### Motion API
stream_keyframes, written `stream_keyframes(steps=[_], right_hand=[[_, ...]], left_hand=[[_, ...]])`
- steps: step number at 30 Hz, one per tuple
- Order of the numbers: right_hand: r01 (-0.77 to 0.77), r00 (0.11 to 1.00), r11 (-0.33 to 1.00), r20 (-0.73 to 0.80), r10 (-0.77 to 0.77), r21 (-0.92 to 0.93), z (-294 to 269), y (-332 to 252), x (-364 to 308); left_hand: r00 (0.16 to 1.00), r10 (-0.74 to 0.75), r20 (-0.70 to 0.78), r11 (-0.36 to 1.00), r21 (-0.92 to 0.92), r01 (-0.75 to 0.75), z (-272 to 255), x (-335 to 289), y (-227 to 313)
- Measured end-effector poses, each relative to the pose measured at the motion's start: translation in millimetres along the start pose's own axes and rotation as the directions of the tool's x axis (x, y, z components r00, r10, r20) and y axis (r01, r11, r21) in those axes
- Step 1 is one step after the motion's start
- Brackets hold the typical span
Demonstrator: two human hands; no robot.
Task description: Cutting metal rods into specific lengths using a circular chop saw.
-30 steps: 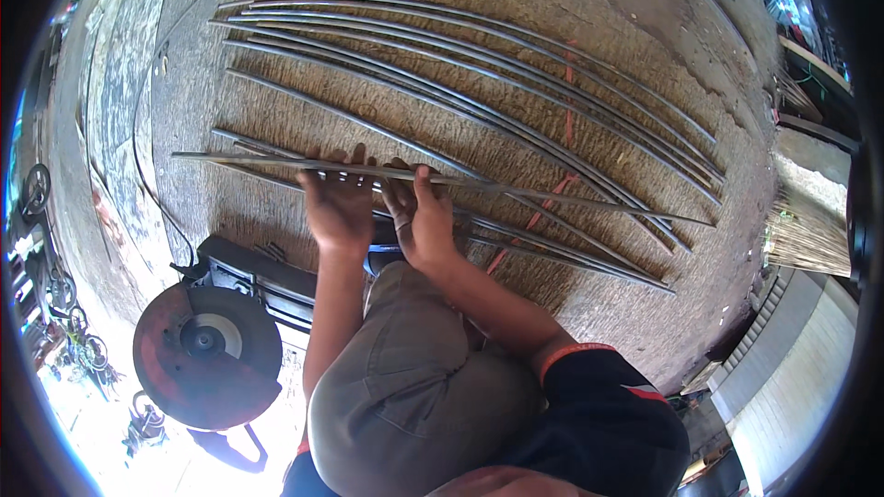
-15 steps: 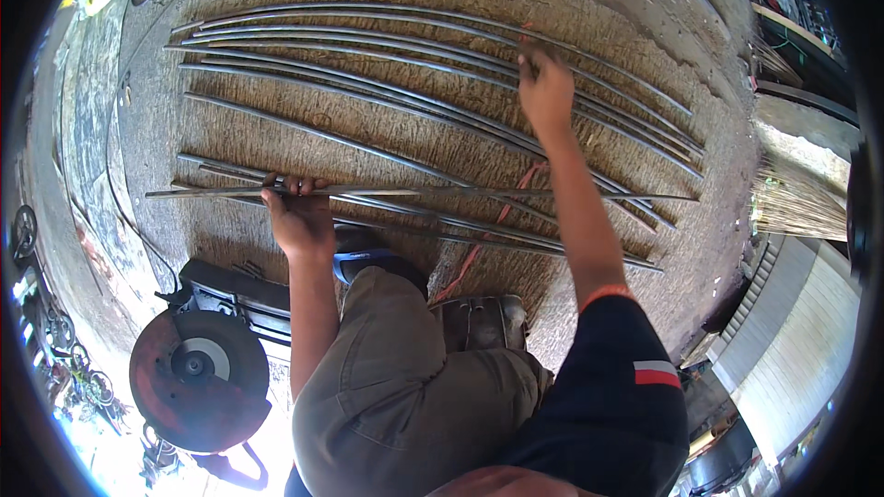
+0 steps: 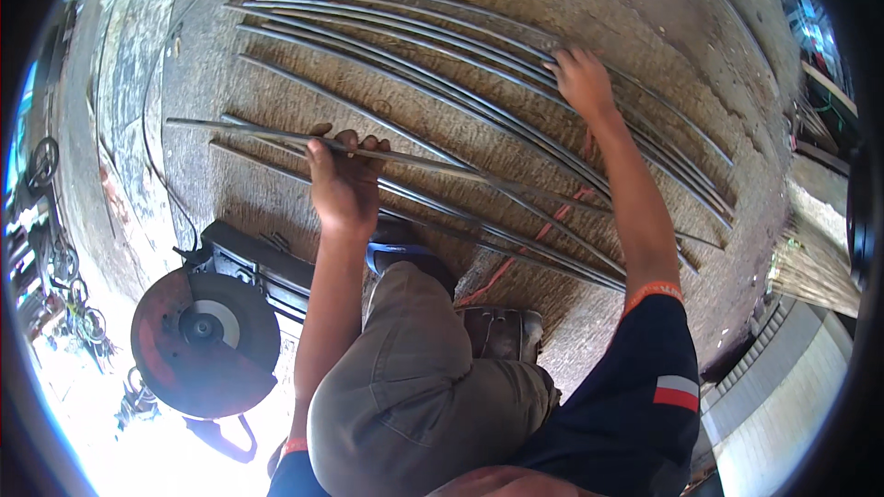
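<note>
Several long, thin grey metal rods (image 3: 405, 58) lie spread across the rough concrete floor in front of me. My left hand (image 3: 345, 189) is closed round one metal rod (image 3: 433, 166), lifted slightly above the others and running from left to right. Over the far group of rods, my right hand (image 3: 587, 83) has its fingers curled down onto a rod; its fingertips are partly hidden. A red-orange strip of cord (image 3: 552, 225) lies under the nearer rods, by my shoes (image 3: 502, 331).
A cut-off saw (image 3: 204, 336) with a large disc and red-black guard stands close to my left forearm. A dark cable (image 3: 152, 152) runs along the floor beside it. At the right are a bundle of thin sticks (image 3: 820, 267) and a pale ribbed panel (image 3: 783, 387).
My view has shifted, and the rod in my left hand tilts more down to the right. At the far side, my right hand has closed onto a rod, which lies nearer the others.
</note>
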State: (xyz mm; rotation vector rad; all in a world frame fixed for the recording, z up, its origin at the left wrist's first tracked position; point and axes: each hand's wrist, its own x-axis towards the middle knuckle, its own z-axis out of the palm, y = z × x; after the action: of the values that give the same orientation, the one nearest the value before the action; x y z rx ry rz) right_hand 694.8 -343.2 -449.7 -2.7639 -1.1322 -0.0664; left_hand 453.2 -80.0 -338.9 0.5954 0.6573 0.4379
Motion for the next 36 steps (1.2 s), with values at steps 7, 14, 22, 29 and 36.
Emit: stream_keyframes(steps=[7, 14, 22, 29, 36], right_hand=[[-0.043, 0.983, 0.947, 0.184, -0.017, 0.319, -33, -30, -28], [-0.234, 0.961, 0.900, 0.230, 0.156, 0.368, -18, -36, -55], [-0.096, 0.995, 0.961, 0.063, 0.083, 0.260, -19, -37, -70], [-0.140, 0.981, 0.935, 0.171, 0.088, 0.324, -28, -43, -70], [-0.372, 0.891, 0.855, 0.399, 0.219, 0.362, -24, -34, -70]], left_hand=[[0.995, -0.031, -0.094, 0.998, -0.064, 0.025, -14, -8, -2], [0.999, 0.020, -0.047, 0.995, -0.096, -0.025, -16, -13, -4], [0.994, -0.021, -0.103, 0.994, -0.113, 0.010, -14, -14, -2], [0.992, -0.026, -0.123, 0.991, -0.134, 0.009, -23, -14, -4], [0.989, -0.035, -0.142, 0.992, -0.124, 0.017, -21, -17, -1]])
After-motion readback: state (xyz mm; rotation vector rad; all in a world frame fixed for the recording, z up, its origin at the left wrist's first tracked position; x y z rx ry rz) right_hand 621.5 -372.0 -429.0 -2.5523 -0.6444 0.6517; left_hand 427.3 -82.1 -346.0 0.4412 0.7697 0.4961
